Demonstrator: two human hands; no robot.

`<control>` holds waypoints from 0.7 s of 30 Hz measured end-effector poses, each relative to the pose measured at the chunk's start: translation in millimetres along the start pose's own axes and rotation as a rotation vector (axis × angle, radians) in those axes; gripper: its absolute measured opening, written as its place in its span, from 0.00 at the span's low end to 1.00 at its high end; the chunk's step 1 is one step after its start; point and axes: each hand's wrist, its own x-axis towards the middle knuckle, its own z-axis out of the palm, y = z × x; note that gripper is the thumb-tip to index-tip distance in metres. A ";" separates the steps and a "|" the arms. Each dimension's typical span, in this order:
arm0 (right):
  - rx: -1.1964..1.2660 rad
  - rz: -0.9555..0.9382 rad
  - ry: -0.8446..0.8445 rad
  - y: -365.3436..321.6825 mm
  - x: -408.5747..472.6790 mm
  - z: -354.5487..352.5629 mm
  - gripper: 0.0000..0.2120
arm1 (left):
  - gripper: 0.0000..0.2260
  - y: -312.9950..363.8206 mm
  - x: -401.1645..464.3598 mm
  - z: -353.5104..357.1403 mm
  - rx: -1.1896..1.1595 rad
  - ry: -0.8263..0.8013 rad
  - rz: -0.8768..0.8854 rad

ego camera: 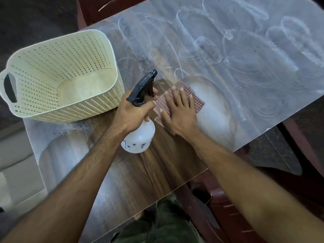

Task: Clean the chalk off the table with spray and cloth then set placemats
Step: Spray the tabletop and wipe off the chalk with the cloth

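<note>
We grip the spray bottle point(139, 135) in our left hand point(135, 109) — nozzle aimed at the chalk ahead — while our right hand point(180, 113) presses flat on the checked cloth point(197, 100), mid-table point(175, 163), for wiping.

light: dim, soft, indoor – no hard shadows anywhere. a broad pale sheen lies across the table point(236, 55), strongest toward the far right, and washes out the wood grain there. chalk point(287, 42) smears read as hazy white against that glare. near edge of the table darker, grain visible. floor and corners of the view fall to near black.

sharpness: the basket point(57, 76) fairly crisp. both forearms smeared with motion blur low in the view; right hand point(178, 113) slightly soft.

distortion: wide-angle – table edges splay outward, the arms stretch large toward the bottom corners.
</note>
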 end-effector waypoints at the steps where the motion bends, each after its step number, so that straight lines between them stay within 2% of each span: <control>1: 0.006 -0.033 -0.003 -1.9 -15.8 2.0 0.33 | 0.10 1.2 0.1 -1.4 -0.009 0.003 -0.001; 5: -0.027 -0.014 -0.013 24.4 -43.8 7.0 0.31 | 0.09 -2.2 1.4 -9.0 -0.016 0.016 -0.030; 9: 0.018 0.170 0.078 45.6 11.1 -4.7 0.31 | 0.09 -10.4 -0.1 -15.6 -0.020 0.022 -0.048; 12: 0.039 0.205 0.084 40.0 68.0 -13.3 0.33 | 0.09 -15.6 -0.8 -18.2 -0.026 0.034 -0.051; 17: 0.015 0.081 0.023 1.3 115.4 -10.0 0.32 | 0.09 -16.8 -2.3 -18.5 -0.033 0.045 -0.048; 21: -0.059 -0.075 -0.028 -20.7 91.2 -4.0 0.32 | 0.09 -12.4 -4.1 -15.3 -0.001 0.029 -0.026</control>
